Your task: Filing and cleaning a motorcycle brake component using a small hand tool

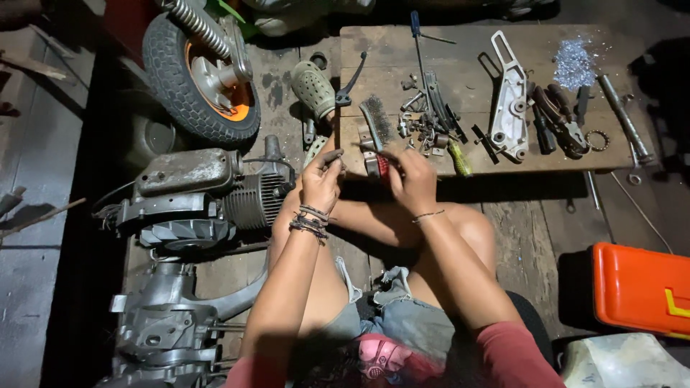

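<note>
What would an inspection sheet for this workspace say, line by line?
Surface: low wooden board on a dark plank floor.
Job's things: left hand holds a small dark metal part; right hand is on a red-handled tool.
Clutter: wire brush, bolts, screwdriver, silver bracket, pliers, shavings.
Grippers: both hands closed, fingers curled around their items.
Cables: thin cable on the floor to the right.
Surroundings: wheel, engine, orange toolbox.
</note>
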